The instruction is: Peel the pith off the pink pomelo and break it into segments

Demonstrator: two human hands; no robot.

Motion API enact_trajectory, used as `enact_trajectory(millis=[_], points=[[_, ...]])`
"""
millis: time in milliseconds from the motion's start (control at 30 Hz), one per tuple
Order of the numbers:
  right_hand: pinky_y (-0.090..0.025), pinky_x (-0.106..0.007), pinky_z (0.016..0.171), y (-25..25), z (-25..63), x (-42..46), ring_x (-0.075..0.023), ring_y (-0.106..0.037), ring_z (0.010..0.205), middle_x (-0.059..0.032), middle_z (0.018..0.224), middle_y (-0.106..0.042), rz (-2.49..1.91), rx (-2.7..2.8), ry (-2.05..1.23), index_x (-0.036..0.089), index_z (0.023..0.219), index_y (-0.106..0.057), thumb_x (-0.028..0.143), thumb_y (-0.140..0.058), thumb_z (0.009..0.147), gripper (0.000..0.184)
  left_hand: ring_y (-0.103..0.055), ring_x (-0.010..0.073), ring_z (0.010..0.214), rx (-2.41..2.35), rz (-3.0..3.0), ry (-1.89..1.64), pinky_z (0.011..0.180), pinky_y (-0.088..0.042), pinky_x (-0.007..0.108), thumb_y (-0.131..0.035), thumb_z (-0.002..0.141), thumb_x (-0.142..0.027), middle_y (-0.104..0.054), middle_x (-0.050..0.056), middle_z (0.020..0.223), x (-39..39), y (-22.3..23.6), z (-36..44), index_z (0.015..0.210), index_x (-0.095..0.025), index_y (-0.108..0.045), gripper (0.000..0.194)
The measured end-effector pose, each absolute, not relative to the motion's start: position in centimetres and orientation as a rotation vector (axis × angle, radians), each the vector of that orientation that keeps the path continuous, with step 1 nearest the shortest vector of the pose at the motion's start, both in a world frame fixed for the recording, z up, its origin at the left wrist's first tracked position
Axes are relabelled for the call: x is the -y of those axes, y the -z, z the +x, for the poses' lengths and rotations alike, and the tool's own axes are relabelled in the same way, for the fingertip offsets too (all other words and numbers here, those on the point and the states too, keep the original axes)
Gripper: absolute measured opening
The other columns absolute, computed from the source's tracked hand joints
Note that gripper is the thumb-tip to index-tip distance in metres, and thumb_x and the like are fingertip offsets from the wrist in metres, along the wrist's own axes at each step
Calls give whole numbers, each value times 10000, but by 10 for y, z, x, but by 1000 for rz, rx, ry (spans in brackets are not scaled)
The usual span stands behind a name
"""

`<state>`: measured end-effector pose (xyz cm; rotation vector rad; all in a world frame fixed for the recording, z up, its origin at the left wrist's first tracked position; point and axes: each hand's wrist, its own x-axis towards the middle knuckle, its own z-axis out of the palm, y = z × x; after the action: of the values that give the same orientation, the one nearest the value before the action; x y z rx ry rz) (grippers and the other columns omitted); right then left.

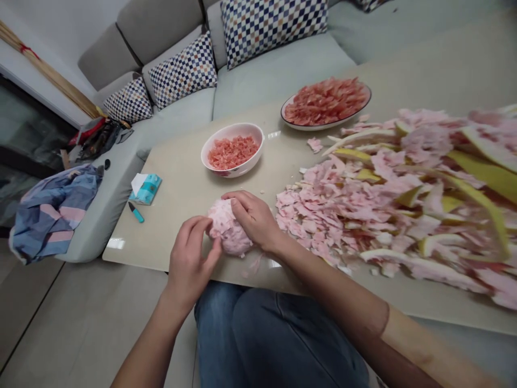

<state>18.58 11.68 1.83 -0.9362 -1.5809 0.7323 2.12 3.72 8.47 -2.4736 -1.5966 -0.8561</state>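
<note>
A peeled pomelo (229,229), round and covered in pinkish white pith, is between my hands at the table's near edge. My left hand (194,250) pinches the pith on its left side with thumb and fingertips. Wrapped over its upper right side, my right hand (255,218) steadies the fruit. A few pale scraps lie just below it on the table. Beyond stands a white bowl (258,152) of small red pomelo flesh pieces. Farther back, a dark-rimmed plate (287,114) carries a heap of larger red flesh pieces.
Torn pith and yellow-green rind form a large pile (388,199) across the table's right side. At the left are a blue tissue pack (147,189) and a small teal-handled knife (136,213). A grey sofa (278,75) with checked cushions runs behind the table (173,156).
</note>
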Motion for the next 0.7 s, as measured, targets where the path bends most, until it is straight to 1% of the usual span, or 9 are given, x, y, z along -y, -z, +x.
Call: enact_trajectory(millis=[133, 300, 400, 567, 633, 700], points=[[-480, -343, 897, -18, 185, -118, -217, -654, 1004, -78, 1045, -730, -933, 1577, -744, 186, 1034, -691, 340, -392, 982, 340, -619, 148, 836, 1804, -2392, 863, 752, -603, 309, -626, 864, -178, -612, 53, 1044, -41, -82, 25, 1114, -194, -561, 259], [-485, -332, 876, -21, 184, -122, -214, -663, 975, -59, 1010, -740, -944, 1568, -779, 198, 992, -704, 319, -426, 952, 306, -613, 112, 767, 1869, -2411, 891, 653, -579, 222, -615, 790, -84, -589, 11, 968, -53, -84, 26, 1026, -196, -557, 268], [-485, -331, 873, -22, 184, -123, -214, -666, 972, -56, 1006, -743, -935, 1574, -796, 199, 982, -707, 313, -428, 947, 303, -607, 106, 733, 1789, -2392, 911, 643, -561, 216, -601, 763, -54, -604, 0, 927, -58, -82, 23, 996, -194, -572, 273], [-480, -337, 878, -16, 186, -122, -217, -662, 989, -65, 1022, -739, -913, 1587, -792, 192, 1016, -707, 329, -415, 962, 326, -592, 96, 698, 1619, -2420, 1008, 643, -514, 202, -546, 770, 7, -632, -22, 812, -66, -80, 13, 880, -196, -608, 239], [-480, -339, 881, -14, 187, -121, -217, -660, 995, -65, 1032, -737, -902, 1595, -789, 196, 1029, -705, 343, -409, 972, 335, -603, 103, 739, 1610, -2513, 1021, 661, -515, 205, -552, 782, 0, -642, -12, 836, -64, -84, 9, 909, -195, -624, 244], [-483, -340, 880, -14, 188, -121, -218, -661, 995, -61, 1034, -737, -896, 1604, -789, 205, 1031, -705, 349, -407, 977, 335, -619, 117, 812, 1637, -2605, 1028, 704, -531, 221, -550, 791, -8, -650, 11, 920, -59, -87, 7, 1014, -197, -639, 306]])
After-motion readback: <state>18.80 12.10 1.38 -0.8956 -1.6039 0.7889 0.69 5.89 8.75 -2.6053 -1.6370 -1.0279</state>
